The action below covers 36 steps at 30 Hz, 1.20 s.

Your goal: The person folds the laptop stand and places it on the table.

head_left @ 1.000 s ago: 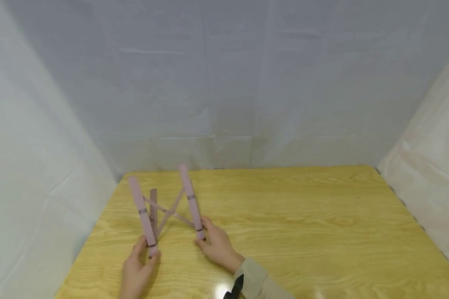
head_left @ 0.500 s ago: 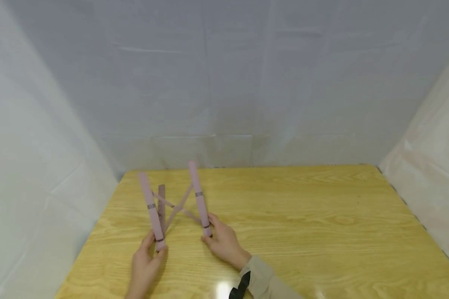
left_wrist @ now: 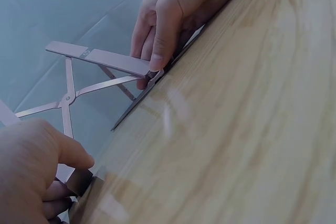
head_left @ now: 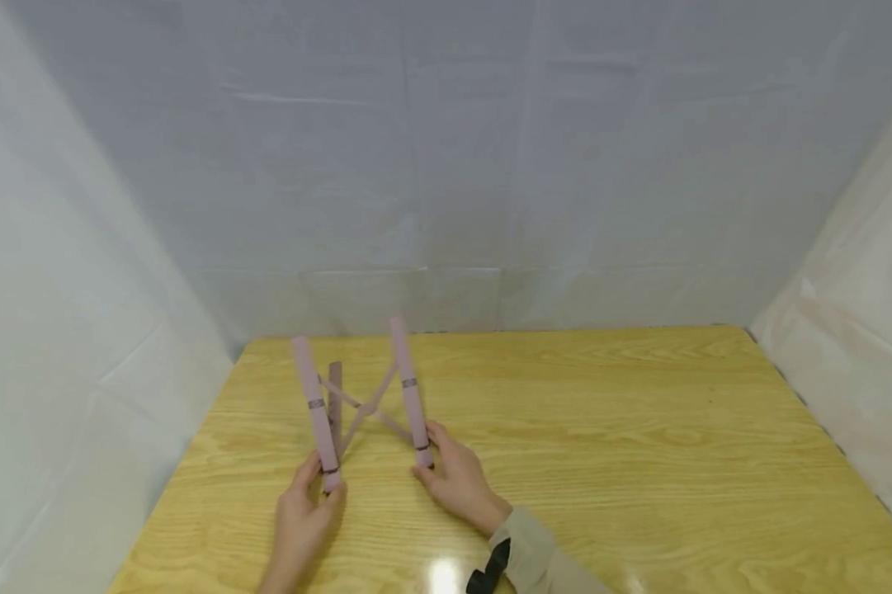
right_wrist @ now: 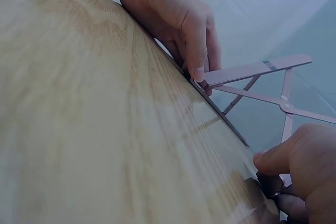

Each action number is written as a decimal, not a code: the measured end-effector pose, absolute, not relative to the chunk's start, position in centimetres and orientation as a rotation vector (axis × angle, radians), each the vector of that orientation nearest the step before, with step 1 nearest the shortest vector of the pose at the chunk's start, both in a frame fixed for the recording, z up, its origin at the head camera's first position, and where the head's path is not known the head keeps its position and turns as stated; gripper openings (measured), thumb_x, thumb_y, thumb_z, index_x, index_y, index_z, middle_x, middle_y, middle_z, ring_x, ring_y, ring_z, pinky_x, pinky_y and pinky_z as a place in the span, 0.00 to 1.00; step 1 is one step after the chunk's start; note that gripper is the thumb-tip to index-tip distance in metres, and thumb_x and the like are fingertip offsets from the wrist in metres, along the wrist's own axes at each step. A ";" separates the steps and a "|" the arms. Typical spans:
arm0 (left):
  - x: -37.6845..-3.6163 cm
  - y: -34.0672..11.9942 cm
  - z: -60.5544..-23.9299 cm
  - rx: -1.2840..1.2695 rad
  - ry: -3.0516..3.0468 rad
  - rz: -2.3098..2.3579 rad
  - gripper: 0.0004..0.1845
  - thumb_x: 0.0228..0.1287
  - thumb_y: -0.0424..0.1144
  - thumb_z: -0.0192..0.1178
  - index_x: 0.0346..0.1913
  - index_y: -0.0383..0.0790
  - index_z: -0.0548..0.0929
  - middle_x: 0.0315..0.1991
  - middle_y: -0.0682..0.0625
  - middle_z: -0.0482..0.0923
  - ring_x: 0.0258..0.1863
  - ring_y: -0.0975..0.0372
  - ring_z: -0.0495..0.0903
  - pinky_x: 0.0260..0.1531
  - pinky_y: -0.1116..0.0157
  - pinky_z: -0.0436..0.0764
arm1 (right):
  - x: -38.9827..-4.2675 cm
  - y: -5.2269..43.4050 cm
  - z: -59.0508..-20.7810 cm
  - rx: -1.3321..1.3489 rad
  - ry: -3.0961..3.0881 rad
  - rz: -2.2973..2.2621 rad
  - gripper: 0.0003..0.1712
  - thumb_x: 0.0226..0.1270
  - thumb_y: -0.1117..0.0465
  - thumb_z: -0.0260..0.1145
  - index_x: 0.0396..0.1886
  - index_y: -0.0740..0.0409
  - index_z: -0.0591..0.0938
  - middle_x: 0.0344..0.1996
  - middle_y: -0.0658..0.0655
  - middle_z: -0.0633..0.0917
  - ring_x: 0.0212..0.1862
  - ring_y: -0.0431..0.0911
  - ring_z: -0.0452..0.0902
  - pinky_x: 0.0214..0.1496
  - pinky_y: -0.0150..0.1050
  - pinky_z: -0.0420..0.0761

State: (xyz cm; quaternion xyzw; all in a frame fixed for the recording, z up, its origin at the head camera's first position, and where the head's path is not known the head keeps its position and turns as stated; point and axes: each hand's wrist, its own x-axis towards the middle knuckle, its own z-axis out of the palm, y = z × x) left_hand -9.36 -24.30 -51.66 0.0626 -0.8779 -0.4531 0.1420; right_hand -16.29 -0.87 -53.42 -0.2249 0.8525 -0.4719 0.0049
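Pink stand (head_left: 369,409): left of the middle of the frame, its thin bars (head_left: 389,423) crossed like an X.
Left hand (head_left: 302,516): bottom left; thumb and fingers pinch the near end of the left long bar (head_left: 318,414).
Right hand (head_left: 458,485): near bottom middle; it pinches the near end of the right long bar (head_left: 412,398).
Table (head_left: 639,454): yellow wood, low in the frame.

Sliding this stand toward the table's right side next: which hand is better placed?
Probably the right hand: it grips the right bar, nearer to that side; the left hand grips the left bar.
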 end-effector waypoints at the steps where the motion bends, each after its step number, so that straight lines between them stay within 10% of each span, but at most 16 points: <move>1: -9.4 -24.2 -51.7 0.183 -2.537 -1.310 0.34 0.58 0.23 0.65 0.69 0.28 0.68 0.62 0.31 0.73 0.66 0.38 0.66 0.67 0.40 0.61 | -16.3 -0.7 -53.4 -0.703 2.671 -1.477 0.39 0.66 0.57 0.69 0.74 0.57 0.64 0.66 0.58 0.76 0.66 0.55 0.72 0.66 0.53 0.72; 36: -11.2 -21.4 -52.2 0.086 -2.525 -1.309 0.34 0.53 0.24 0.68 0.66 0.30 0.72 0.60 0.34 0.76 0.63 0.40 0.71 0.65 0.41 0.65 | -16.2 2.8 -53.3 -0.642 2.709 -1.537 0.40 0.64 0.60 0.71 0.73 0.58 0.64 0.65 0.60 0.76 0.66 0.56 0.71 0.66 0.54 0.71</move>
